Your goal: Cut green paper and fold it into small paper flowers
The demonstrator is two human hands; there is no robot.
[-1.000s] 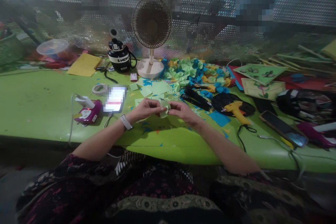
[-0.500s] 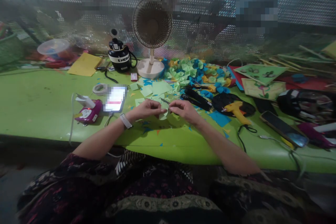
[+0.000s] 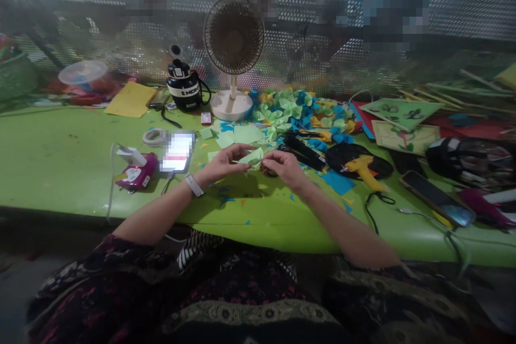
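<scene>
Both my hands meet over the middle of the green table (image 3: 60,161). My left hand (image 3: 223,164), with a white watch on the wrist, pinches one end of a small light green paper piece (image 3: 252,157). My right hand (image 3: 282,165) pinches the other end, fingers curled. The paper is held just above the table, flattened and tilted. Cut green paper squares (image 3: 237,134) lie just beyond my hands, and a heap of folded green, blue and yellow paper shapes (image 3: 298,110) lies farther back.
A small desk fan (image 3: 234,48), a black mug (image 3: 185,88), a tape roll (image 3: 154,137), a phone (image 3: 176,151) and a purple device (image 3: 133,172) stand left and back. A yellow glue gun (image 3: 363,169), black scissors (image 3: 302,150), another phone (image 3: 437,196) and paper cards (image 3: 399,118) lie right.
The green paper was turned and lifted slightly between my fingers, from hanging low to lying flatter and higher. My hands stayed over the same spot.
</scene>
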